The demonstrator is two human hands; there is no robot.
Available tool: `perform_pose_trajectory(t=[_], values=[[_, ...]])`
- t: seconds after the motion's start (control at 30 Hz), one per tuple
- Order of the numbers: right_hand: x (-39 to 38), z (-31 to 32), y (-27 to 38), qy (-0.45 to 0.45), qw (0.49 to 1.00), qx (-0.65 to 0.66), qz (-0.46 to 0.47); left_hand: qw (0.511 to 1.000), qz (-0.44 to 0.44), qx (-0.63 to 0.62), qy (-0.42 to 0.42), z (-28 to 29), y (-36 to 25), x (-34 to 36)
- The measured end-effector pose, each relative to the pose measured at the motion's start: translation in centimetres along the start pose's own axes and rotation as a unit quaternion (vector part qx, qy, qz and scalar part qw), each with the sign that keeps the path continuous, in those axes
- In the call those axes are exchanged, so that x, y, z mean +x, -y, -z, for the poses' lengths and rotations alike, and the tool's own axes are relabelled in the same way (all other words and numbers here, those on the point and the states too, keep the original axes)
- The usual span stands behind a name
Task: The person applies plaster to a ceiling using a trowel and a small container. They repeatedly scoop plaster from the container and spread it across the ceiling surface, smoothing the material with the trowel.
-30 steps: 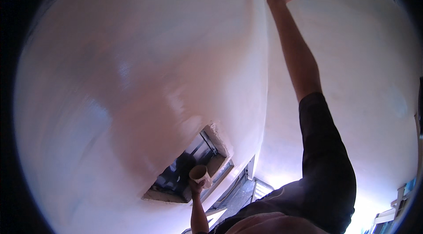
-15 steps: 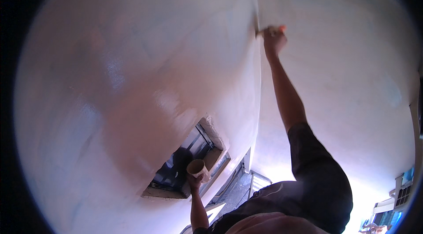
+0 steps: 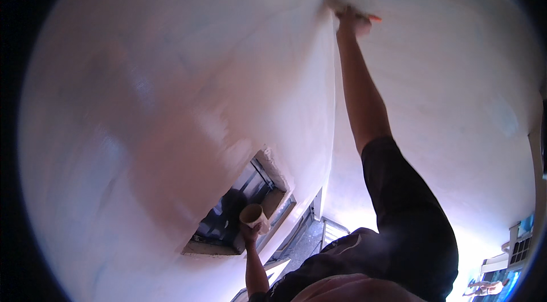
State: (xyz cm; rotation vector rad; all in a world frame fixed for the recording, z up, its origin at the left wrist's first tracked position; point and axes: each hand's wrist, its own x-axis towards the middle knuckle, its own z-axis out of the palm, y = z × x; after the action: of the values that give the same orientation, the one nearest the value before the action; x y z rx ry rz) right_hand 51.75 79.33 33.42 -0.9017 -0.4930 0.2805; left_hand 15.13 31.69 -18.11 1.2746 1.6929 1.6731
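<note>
High up, my right hand (image 3: 356,24) grips a paintbrush (image 3: 335,3) with an orange handle end. The brush head is smeared by motion and lies at the seam where the left wall (image 3: 171,74) meets the pale surface on the right (image 3: 444,85). My right arm is stretched far out. Lower down, my left hand (image 3: 249,232) is wrapped round a pale paint cup (image 3: 254,216), held upright with its mouth showing. What is inside the cup is too dark to make out.
Behind the cup, a recessed opening (image 3: 275,168) with rough edges and dark glass is set in the left wall. Shiny patches mark that wall. Another person (image 3: 488,288) is at the far lower right, near a white grille (image 3: 520,249). A grey floor (image 3: 307,242) shows beneath.
My right hand has moved up and slightly left along the seam with the paintbrush. My left hand with the cup has barely shifted.
</note>
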Motion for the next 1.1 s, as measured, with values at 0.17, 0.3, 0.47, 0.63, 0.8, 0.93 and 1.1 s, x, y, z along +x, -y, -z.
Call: perform_pose_trajectory(t=[0.17,0.3,0.47,0.63,0.8,0.93,1.1], values=[[-7.7,7.6,-3.8,0.058,0.965,-0.168,0.192,0.997,-0.027,0.069,0.001,1.4,1.3,-1.1],[-5.1,2.5,2.4,0.144,0.922,-0.185,0.307,1.0,-0.001,0.017,-0.002,1.2,1.1,-1.3],[2.0,-8.2,16.7,0.051,0.931,-0.19,0.306,1.0,-0.009,0.004,-0.021,-0.1,3.4,-0.4],[-1.5,-5.5,10.9,0.183,0.749,-0.559,0.304,0.998,0.034,0.042,-0.038,1.8,3.6,-2.2],[-6.0,9.3,-14.3,0.055,0.977,-0.1,-0.182,1.0,-0.01,0.027,0.0,1.4,1.6,-0.8],[-14.2,30.4,-27.4,0.089,0.948,-0.055,-0.301,0.997,0.067,0.018,0.017,0.7,-1.4,-0.6],[-23.5,48.8,-28.3,0.001,0.896,-0.163,-0.413,1.0,-0.008,0.006,0.006,2.2,3.2,-1.5]])
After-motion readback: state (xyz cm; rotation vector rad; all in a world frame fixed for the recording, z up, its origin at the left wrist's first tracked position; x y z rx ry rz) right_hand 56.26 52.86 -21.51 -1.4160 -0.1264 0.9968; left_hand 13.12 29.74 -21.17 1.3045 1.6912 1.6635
